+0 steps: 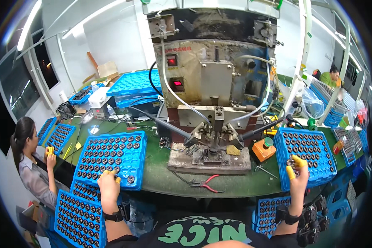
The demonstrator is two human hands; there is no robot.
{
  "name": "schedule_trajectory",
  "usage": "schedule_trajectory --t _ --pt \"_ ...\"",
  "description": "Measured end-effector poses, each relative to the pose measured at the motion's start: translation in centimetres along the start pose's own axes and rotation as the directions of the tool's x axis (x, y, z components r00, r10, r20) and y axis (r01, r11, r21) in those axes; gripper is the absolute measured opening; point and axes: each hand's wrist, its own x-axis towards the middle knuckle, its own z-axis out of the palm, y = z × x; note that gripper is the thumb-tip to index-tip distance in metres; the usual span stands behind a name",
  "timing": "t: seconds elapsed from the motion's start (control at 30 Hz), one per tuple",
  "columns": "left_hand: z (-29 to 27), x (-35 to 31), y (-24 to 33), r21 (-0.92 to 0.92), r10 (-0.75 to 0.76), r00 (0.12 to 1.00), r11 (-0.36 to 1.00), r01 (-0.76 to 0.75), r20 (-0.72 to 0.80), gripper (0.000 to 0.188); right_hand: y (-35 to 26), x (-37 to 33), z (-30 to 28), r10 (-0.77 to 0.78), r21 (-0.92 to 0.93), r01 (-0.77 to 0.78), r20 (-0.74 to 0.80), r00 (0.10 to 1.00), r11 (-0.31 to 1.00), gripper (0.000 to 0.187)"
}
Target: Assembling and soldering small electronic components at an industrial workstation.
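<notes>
Black shirt (206,231) nearest, at bottom edge. Then left hand (110,182), fingertips down among dark parts (131,179) in left tray (143,155); right hand (298,168), fingertips at another part over right tray (317,179). Can't tell, for either grip, clamped or apart. Looks mostly filled both sides, with bare slots left toward left tray's right edge. Farther, on worktop (159,175) between hands: pliers (210,183), then press (216,82).

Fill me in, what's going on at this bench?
A person has the left hand at the near edge of the left blue tray, which has some empty pockets on its right side. The right hand is over the right blue tray; whether either grips a part is hard to tell. A grimy machine stands between the trays, with red-handled pliers lying in front.
</notes>
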Motion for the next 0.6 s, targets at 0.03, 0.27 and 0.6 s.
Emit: schedule_trajectory --t 0.03,0.27,0.6 --pt "0.1 0.1 -0.4 -0.016 -0.024 0.998 1.0 0.023 -0.051 0.031 -0.2 -0.3 -1.0 0.029 -0.024 -0.029 -0.014 0.999 0.999 0.037" --pt "1.6 1.9 -3.2 -0.047 0.144 0.989 0.989 -0.144 0.012 0.024 5.9 -0.3 -8.7 0.099 -0.079 -0.103 -0.056 0.994 0.992 0.038" --pt "2.2 4.2 -2.0 -0.097 0.099 0.982 0.992 -0.084 0.16 0.028 12.2 3.3 -13.4 0.307 -0.408 -0.251 0.079 0.948 0.878 0.037"
